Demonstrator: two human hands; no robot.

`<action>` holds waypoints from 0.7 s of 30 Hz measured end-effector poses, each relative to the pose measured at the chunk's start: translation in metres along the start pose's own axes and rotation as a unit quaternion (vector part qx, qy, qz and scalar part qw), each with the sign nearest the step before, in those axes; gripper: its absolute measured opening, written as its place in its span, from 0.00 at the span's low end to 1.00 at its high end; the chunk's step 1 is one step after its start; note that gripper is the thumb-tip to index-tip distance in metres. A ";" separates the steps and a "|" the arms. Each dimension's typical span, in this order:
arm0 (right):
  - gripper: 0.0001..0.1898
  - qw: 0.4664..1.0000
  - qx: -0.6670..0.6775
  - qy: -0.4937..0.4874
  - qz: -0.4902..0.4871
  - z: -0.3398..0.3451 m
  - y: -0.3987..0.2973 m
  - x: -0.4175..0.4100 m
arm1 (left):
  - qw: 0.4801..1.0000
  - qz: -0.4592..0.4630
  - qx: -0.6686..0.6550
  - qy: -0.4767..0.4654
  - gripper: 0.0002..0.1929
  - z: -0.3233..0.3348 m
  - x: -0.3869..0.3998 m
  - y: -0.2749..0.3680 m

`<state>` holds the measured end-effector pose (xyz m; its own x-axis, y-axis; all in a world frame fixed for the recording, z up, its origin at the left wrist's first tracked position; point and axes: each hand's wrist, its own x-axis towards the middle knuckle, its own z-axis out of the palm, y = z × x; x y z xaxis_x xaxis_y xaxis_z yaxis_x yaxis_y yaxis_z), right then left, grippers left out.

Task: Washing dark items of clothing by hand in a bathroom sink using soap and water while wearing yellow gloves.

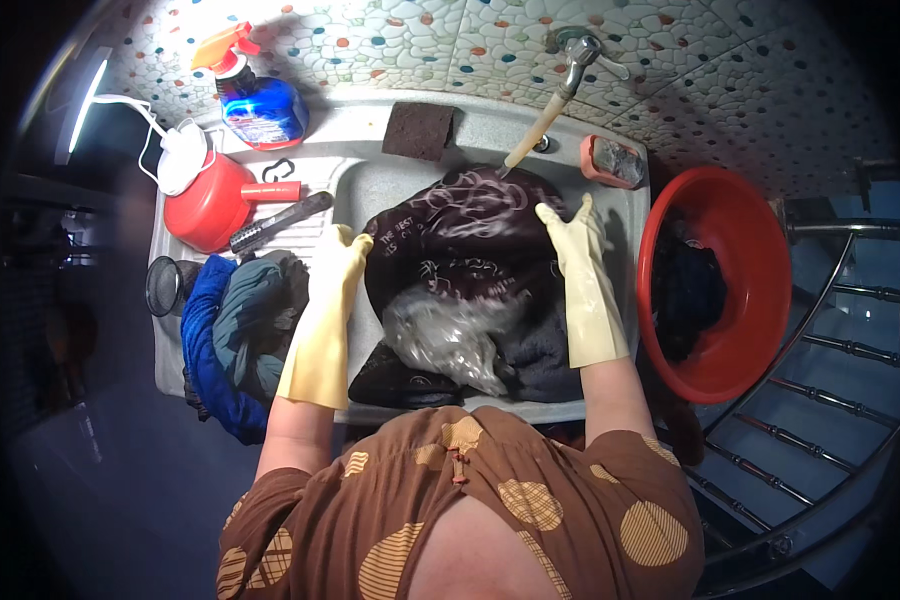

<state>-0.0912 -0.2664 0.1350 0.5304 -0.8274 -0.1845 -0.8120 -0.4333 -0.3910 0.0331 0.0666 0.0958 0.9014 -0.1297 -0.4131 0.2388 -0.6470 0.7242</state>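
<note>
A wet, dark maroon garment point(397, 259) with pale printed lettering is spread in a grey sink point(356, 184). Water runs onto its upper part from a pale hose point(536, 131) on the metal tap point(583, 51). A shiny grey patch, seemingly pooled water point(442, 337), lies across its lower part. My left hand point(343, 251), in a cream rubber glove, touches the garment's left edge; its grip is unclear. My right hand point(576, 236), gloved alike, is at the right edge with thumb and fingers apart. Dark cloth point(540, 364) lies below the garment.
Left of the sink are a red dipper point(208, 206), a black brush point(281, 221), a blue spray bottle point(264, 112) and blue and teal cloths point(251, 322). A brown scouring pad point(418, 131) and soap dish point(611, 161) sit behind. A red basin point(754, 300) holds dark clothes at right, beside metal railings point(832, 345).
</note>
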 end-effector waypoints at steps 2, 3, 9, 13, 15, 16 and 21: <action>0.53 0.989 -0.076 0.057 -0.114 0.011 0.008 0.007 | 0.986 0.069 0.136 0.072 0.24 0.011 -0.003 0.015; 0.51 0.973 -0.097 0.090 -0.189 0.021 0.003 0.004 | 0.985 0.065 0.140 0.074 0.24 0.012 -0.006 0.019; 0.45 0.931 -0.160 -0.128 -0.303 0.057 -0.044 -0.030 | 0.933 0.226 0.274 -0.053 0.37 0.056 0.019 0.038; 0.46 0.867 -0.226 -0.280 -0.344 0.089 -0.049 -0.051 | 0.898 0.184 0.367 -0.158 0.49 0.089 0.023 0.003; 0.43 0.845 -0.223 -0.240 -0.424 0.106 -0.047 -0.054 | 0.888 0.188 0.386 -0.163 0.52 0.097 0.021 -0.043; 0.39 0.844 -0.216 -0.208 -0.445 0.117 -0.042 -0.050 | 0.878 0.164 0.409 -0.189 0.52 0.103 0.019 -0.041; 0.24 0.852 -0.150 -0.198 -0.461 0.163 -0.064 0.002 | 0.887 0.142 0.407 -0.165 0.52 0.138 0.034 -0.080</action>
<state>0.0019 -0.1818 0.0126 0.9688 0.0736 -0.2367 0.0002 -0.9550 -0.2965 -0.0052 0.0102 -0.0527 0.6966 -0.5001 -0.5145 -0.4420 -0.8639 0.2414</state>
